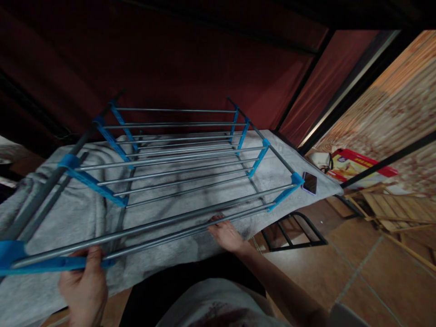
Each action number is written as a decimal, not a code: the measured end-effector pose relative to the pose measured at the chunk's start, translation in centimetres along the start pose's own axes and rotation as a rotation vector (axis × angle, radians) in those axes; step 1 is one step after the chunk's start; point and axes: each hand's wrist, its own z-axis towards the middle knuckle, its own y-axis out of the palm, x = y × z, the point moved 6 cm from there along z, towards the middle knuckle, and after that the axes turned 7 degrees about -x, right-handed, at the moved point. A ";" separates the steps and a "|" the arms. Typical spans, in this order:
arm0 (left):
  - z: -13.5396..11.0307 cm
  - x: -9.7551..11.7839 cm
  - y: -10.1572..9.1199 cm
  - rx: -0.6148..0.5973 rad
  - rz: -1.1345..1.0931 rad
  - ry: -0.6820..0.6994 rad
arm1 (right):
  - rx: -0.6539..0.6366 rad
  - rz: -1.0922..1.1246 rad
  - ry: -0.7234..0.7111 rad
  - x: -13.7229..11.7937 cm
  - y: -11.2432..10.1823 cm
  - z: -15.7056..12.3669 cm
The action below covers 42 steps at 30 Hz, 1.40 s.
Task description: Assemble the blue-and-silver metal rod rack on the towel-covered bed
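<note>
A metal rack [177, 159] with grey rods and blue plastic joints lies on its side across a grey blanket [78, 213] on a bed. My left hand [84, 286] is closed around the blue bracket and rod ends at the rack's near left corner. My right hand [226, 234] reaches under the nearest rods at the middle, its fingers curled up around one rod.
A dark phone [309, 182] lies on the blanket's right corner beside the rack. A black metal frame [293, 231] stands on the tiled floor below. A red box [357, 168] and wooden slats [395, 209] sit at the right. Dark red curtains hang behind.
</note>
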 end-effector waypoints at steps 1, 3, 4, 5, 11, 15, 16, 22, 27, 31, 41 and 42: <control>-0.1 -0.1 0.0 0.009 -0.025 -0.030 | 0.014 0.005 0.010 0.1 -0.1 -0.1; -0.2 -0.1 0.0 0.022 -0.061 -0.081 | 0.054 0.015 0.032 0.2 -0.1 -0.5; -0.3 0.0 0.1 0.011 -0.069 -0.086 | 0.074 0.020 0.037 0.1 -0.1 -0.7; -0.5 0.3 0.1 -0.006 -0.080 -0.084 | 0.091 0.022 0.041 0.0 0.0 -1.0; -1.2 1.6 0.3 -0.100 -0.238 -0.047 | 0.135 0.019 0.032 0.1 0.2 -1.5; -1.2 0.1 0.5 -0.128 -0.363 -0.091 | 0.151 -0.035 -0.001 0.2 0.5 -1.4; -1.2 -0.3 0.5 -0.138 -0.407 -0.107 | 0.155 -0.051 -0.014 0.2 0.6 -1.4; -1.3 -1.4 0.9 -0.225 -0.559 -0.133 | 0.266 -0.108 -0.025 0.1 1.6 -1.7; -1.4 -1.3 0.8 -0.242 -0.549 -0.126 | 0.235 -0.098 -0.030 0.4 2.3 -1.5; -1.4 -1.2 0.9 -0.235 -0.534 -0.122 | 0.255 -0.058 -0.033 0.5 2.1 -1.5; -1.4 -0.4 0.8 -0.234 -0.490 -0.114 | 0.236 0.059 -0.028 0.7 1.8 -1.4; -1.4 -0.4 0.8 -0.235 -0.482 -0.114 | 0.239 0.054 -0.028 0.6 1.8 -1.5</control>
